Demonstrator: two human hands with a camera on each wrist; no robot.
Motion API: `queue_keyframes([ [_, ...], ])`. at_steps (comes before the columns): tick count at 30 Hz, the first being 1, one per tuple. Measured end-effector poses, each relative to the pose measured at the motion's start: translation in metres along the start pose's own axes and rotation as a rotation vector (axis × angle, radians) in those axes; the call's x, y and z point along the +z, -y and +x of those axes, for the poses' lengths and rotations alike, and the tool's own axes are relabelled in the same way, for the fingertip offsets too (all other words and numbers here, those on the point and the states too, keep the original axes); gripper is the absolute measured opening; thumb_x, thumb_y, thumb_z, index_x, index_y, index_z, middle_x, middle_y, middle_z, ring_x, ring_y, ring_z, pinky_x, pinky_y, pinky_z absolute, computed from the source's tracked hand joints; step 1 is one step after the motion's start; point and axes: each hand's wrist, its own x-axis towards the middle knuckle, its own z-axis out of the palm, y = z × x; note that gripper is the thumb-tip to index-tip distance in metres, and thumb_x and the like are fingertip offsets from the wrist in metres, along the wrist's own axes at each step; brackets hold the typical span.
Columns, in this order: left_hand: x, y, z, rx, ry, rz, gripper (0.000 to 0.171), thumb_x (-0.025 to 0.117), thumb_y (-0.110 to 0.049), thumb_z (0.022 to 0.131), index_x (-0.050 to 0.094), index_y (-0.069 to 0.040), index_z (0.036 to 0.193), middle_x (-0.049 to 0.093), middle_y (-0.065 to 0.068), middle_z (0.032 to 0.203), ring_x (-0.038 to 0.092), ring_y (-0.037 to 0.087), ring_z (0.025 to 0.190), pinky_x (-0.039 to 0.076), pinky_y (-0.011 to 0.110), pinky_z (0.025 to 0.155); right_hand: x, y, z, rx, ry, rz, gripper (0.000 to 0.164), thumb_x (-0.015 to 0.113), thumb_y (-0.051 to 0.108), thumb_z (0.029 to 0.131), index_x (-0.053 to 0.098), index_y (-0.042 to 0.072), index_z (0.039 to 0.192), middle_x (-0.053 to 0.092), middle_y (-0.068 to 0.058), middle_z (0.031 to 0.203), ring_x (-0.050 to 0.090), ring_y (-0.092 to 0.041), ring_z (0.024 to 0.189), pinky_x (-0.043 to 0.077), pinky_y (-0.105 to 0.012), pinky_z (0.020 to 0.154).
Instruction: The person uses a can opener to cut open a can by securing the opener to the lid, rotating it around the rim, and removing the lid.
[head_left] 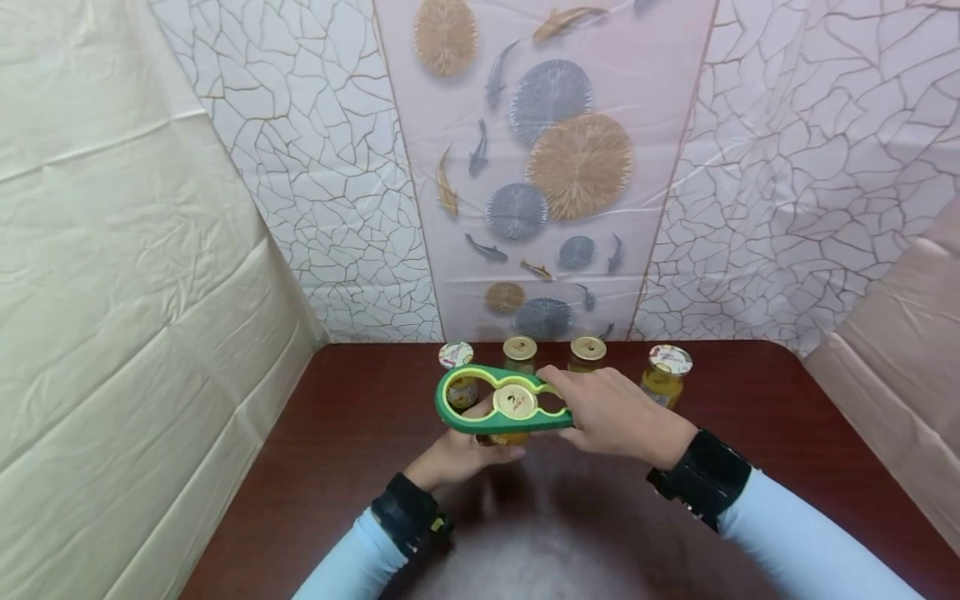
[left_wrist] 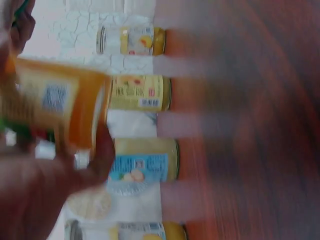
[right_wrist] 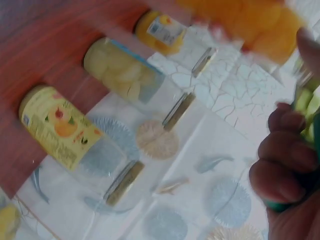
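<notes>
My left hand (head_left: pixel 459 458) grips a glass jar (left_wrist: pixel 55 102) of orange fruit pieces, held up off the table, its thumb and fingers wrapped round the side. In the head view the jar's gold lid (head_left: pixel 515 402) sits within the middle opening of a green jar opener (head_left: pixel 459 423) with a lighter yellow-green lining. The opener's narrower end is in the grip of my right hand (head_left: pixel 618 414). In the right wrist view, curled fingers (right_wrist: pixel 287 155) show against the green edge; most of the opener is out of frame there.
Several closed jars stand along the table's back edge: a white-lidded one (head_left: pixel 456 355) at left, two gold-lidded ones, including this jar (head_left: pixel 587 350), and a yellow-filled jar (head_left: pixel 663 385) at right. A patterned cloth (head_left: pixel 360 192) hangs behind the dark red-brown table (head_left: pixel 300 500).
</notes>
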Motion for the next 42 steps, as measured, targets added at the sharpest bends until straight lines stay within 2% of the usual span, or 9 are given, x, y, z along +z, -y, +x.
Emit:
queue_keyframes([
  [4,-0.007,0.004,-0.001,0.049,0.132,-0.045,0.069,0.08,-0.015,0.097,0.049,-0.02,0.157,0.059,0.008,0.155,0.058,0.011,0.137,0.046,0.03,0.117,-0.003,-0.004,0.003,-0.088,0.03,0.004,0.059,0.089,0.032,0.086,0.058,0.016,0.133,0.073,0.008,0.098,0.056,-0.001,0.068,0.046,-0.019,0.06],
  [7,-0.008,0.006,-0.003,0.066,0.18,-0.073,0.069,0.078,-0.014,0.098,0.046,-0.017,0.159,0.056,0.012,0.157,0.058,0.007,0.136,0.045,0.027,0.117,-0.002,-0.006,0.002,-0.108,0.049,0.006,0.058,0.088,0.029,0.085,0.058,0.015,0.134,0.073,0.008,0.098,0.054,0.0,0.066,0.044,-0.018,0.058],
  [12,-0.007,0.006,-0.005,0.071,0.184,-0.076,0.069,0.077,-0.014,0.099,0.045,-0.015,0.16,0.056,0.015,0.157,0.059,0.008,0.134,0.047,0.027,0.115,0.0,-0.007,-0.001,-0.097,0.061,0.011,0.057,0.087,0.027,0.086,0.059,0.015,0.134,0.072,0.008,0.095,0.047,0.001,0.061,0.038,-0.017,0.055],
  [20,-0.006,0.004,-0.003,0.012,0.181,-0.105,0.07,0.077,-0.012,0.099,0.045,-0.019,0.16,0.055,0.011,0.158,0.059,0.008,0.133,0.048,0.027,0.114,-0.001,-0.008,-0.001,-0.094,0.05,0.0,0.058,0.087,0.028,0.085,0.058,0.017,0.134,0.069,0.011,0.093,0.046,0.002,0.061,0.038,-0.017,0.055],
  [26,-0.008,0.001,-0.003,-0.016,0.187,-0.079,0.072,0.078,-0.014,0.098,0.043,-0.02,0.161,0.056,0.008,0.157,0.058,0.009,0.133,0.047,0.026,0.112,-0.003,-0.008,-0.002,-0.073,0.063,0.002,0.063,0.088,0.026,0.083,0.058,0.016,0.136,0.069,0.012,0.093,0.046,0.002,0.061,0.038,-0.017,0.055],
  [34,-0.016,-0.001,-0.002,0.029,0.238,-0.023,0.072,0.077,-0.016,0.098,0.042,-0.019,0.161,0.057,0.009,0.155,0.058,0.013,0.134,0.046,0.03,0.116,-0.004,-0.008,-0.001,-0.071,0.066,0.002,0.064,0.088,0.028,0.083,0.058,0.017,0.138,0.07,0.011,0.095,0.047,0.001,0.063,0.038,-0.017,0.057],
  [36,-0.018,-0.001,-0.003,-0.007,0.24,-0.009,0.07,0.079,-0.02,0.098,0.045,-0.02,0.159,0.059,0.007,0.152,0.059,0.013,0.13,0.047,0.03,0.114,-0.005,-0.009,-0.001,-0.077,0.052,0.001,0.063,0.088,0.027,0.084,0.058,0.016,0.138,0.07,0.011,0.095,0.047,0.001,0.064,0.039,-0.017,0.057],
  [38,-0.02,0.0,-0.005,-0.086,0.241,0.001,0.068,0.079,-0.024,0.099,0.046,-0.025,0.158,0.062,0.003,0.148,0.061,0.011,0.126,0.049,0.03,0.11,-0.008,-0.011,-0.002,-0.07,0.024,0.004,0.063,0.088,0.028,0.085,0.058,0.016,0.139,0.07,0.01,0.095,0.049,0.001,0.066,0.041,-0.018,0.059],
  [42,-0.022,0.004,-0.01,-0.187,0.259,-0.008,0.062,0.078,-0.028,0.1,0.05,-0.026,0.155,0.066,0.002,0.143,0.064,0.01,0.123,0.052,0.029,0.106,-0.019,-0.018,-0.006,-0.013,-0.039,0.015,0.065,0.09,0.031,0.085,0.057,0.017,0.139,0.069,0.006,0.094,0.053,-0.001,0.069,0.047,-0.022,0.062],
])
